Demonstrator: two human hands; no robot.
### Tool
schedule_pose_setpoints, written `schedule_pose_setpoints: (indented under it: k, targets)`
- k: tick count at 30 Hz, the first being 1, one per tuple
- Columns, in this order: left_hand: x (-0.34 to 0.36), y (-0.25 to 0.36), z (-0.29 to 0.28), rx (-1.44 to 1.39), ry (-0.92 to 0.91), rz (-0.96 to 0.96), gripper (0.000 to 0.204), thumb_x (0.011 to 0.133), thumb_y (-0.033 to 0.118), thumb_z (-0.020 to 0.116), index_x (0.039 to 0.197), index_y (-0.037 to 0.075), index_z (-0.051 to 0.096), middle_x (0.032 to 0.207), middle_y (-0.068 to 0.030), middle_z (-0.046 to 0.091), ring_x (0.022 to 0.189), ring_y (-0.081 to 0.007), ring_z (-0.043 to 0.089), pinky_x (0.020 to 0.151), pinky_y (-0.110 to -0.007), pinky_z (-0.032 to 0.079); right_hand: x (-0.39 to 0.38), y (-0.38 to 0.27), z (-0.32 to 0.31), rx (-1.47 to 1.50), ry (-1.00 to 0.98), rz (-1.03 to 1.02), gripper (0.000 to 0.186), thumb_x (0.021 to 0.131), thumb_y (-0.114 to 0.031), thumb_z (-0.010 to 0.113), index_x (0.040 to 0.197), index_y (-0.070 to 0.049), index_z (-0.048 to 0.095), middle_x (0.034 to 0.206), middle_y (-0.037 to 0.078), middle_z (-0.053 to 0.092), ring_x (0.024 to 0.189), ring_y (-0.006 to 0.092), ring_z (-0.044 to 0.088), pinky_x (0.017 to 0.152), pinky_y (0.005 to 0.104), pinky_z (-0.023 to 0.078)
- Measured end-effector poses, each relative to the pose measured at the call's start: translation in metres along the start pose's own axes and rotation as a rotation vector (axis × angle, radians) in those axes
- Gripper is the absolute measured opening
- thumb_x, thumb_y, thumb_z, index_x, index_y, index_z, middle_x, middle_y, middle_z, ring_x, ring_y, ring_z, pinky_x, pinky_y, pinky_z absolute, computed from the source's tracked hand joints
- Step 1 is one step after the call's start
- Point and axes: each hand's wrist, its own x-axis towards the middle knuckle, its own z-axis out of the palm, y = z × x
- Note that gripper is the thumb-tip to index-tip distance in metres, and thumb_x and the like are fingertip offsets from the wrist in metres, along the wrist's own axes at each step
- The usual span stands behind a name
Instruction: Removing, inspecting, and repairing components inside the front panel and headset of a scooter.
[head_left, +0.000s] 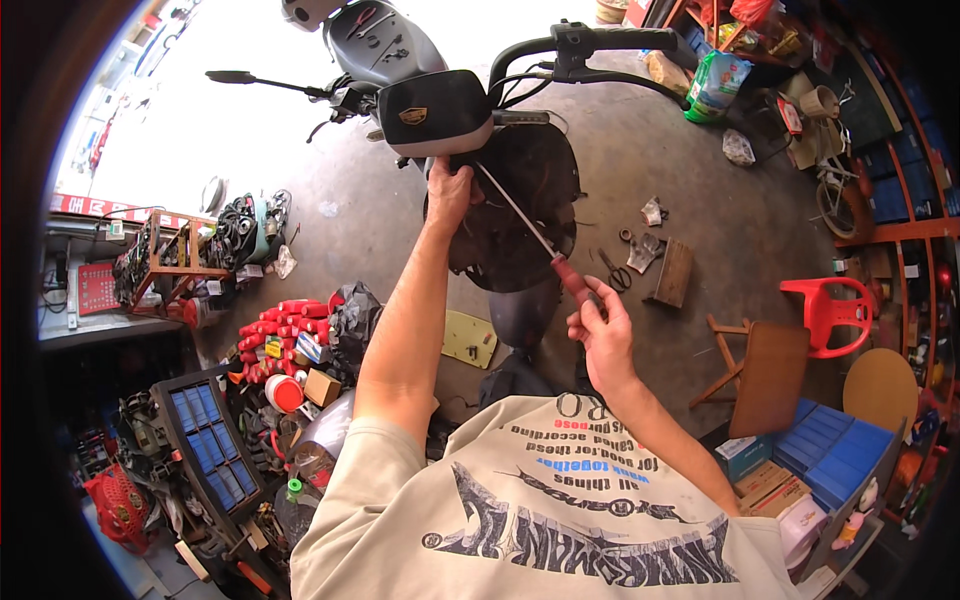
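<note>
A scooter's dark dash housing (435,112) with a gold emblem stands ahead of me, and below it the black front body (525,205). My left hand (450,192) reaches up to the housing's underside, its fingers curled and partly hidden there; what they grip does not show. In my right hand (603,325) is a screwdriver (568,275) with a red handle and a long thin shaft, the fingers closed round the handle. The shaft slants up and left, its tip at the housing's lower edge near my left hand. Whether it touches a screw is too small to tell.
Handlebar (615,40) and mirror (232,77) stick out to the sides. Scissors (615,272) and a wooden block (672,275) lie on the floor at right, near a folding stool (765,375) and a red chair (832,312). Red bottles (290,330) are piled at left. Tools rest on the seat (385,45).
</note>
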Motion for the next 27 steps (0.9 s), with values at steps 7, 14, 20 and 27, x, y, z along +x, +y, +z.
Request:
schedule_pose_setpoints:
  k: [7,14,20,27]
  targets:
    - [0.0,0.001,0.001,-0.015,-0.005,0.004,0.039,0.082,0.001,0.049,0.12,0.002,0.047,0.059,-0.0049,0.055,0.043,-0.0145,0.054,0.041,-0.025,0.044,0.005,0.011,0.004,-0.159,0.067,-0.15,0.04,0.103,-0.034,0.037,0.122,-0.003,0.052,0.09,0.009,0.06,0.054,0.0091,0.044,0.051,0.024,0.038]
    - [0.001,0.0,0.0,0.01,0.0,-0.008,0.04,0.082,0.001,0.049,0.122,0.001,0.046,0.06,-0.0052,0.055,0.043,-0.0145,0.055,0.041,-0.025,0.044,0.011,0.003,-0.008,0.402,-0.161,0.244,0.031,0.1,-0.024,0.046,0.122,-0.004,0.053,0.095,0.008,0.059,0.058,0.0092,0.046,0.052,0.0232,0.039]
    - [0.001,0.001,0.0,0.019,0.011,-0.003,0.039,0.082,0.001,0.049,0.121,0.001,0.046,0.062,-0.0054,0.056,0.044,-0.0146,0.055,0.041,-0.025,0.046,0.022,0.001,-0.036,0.868,-0.595,0.484,0.032,0.098,-0.02,0.052,0.125,-0.003,0.05,0.103,0.006,0.059,0.077,0.0099,0.057,0.065,0.0231,0.048]
    - [0.002,-0.005,-0.004,0.022,0.024,-0.026,0.04,0.082,0.001,0.049,0.122,0.001,0.046,0.064,-0.0057,0.057,0.045,-0.0145,0.056,0.042,-0.025,0.047,0.019,0.001,-0.031,0.555,-0.328,0.437,0.032,0.099,-0.026,0.048,0.124,-0.006,0.049,0.106,0.006,0.058,0.076,0.0122,0.056,0.066,0.0277,0.047]
